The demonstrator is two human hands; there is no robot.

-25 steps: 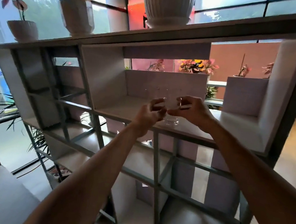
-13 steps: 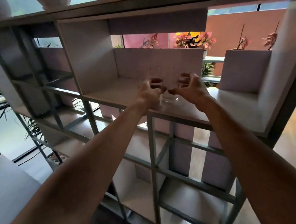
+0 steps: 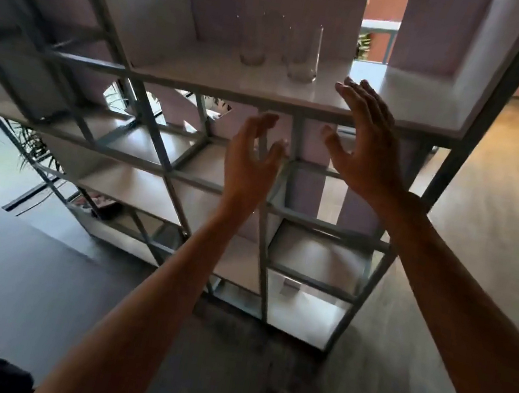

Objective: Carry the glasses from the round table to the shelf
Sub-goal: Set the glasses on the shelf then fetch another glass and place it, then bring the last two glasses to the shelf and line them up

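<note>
Room: you stand on a grey-brown floor, close against the unit, with a pale wall or ledge at your lower left and glass panes beyond the frame on the left
Shelf unit: the open-grid shelf fills most of your view, a dark metal frame with pale boards; many of its compartments look bare
Upper board: this pale shelf board carries the glasses, and its front edge runs just above your fingers; it looks flat and smooth, so judge that a glass set down there will stand steady
Back panel: a ribbed pale panel closes the compartment behind the glasses, which is likely why they sit mid-depth instead of pushed further in
Right hand: your right hand is empty, fingers spread and slightly curled, raised in front of the board's edge, just right of and below the glasses
Left hand: your left hand is also empty and loosely spread, lower, in front of the compartments under that board
Glasses: two clear glasses stand upright side by side on the upper board, near each other; whether they touch you cannot tell, since the clear walls blur together
Judgement: nothing is in your grip, so this load looks delivered; the round table is out of view
</note>
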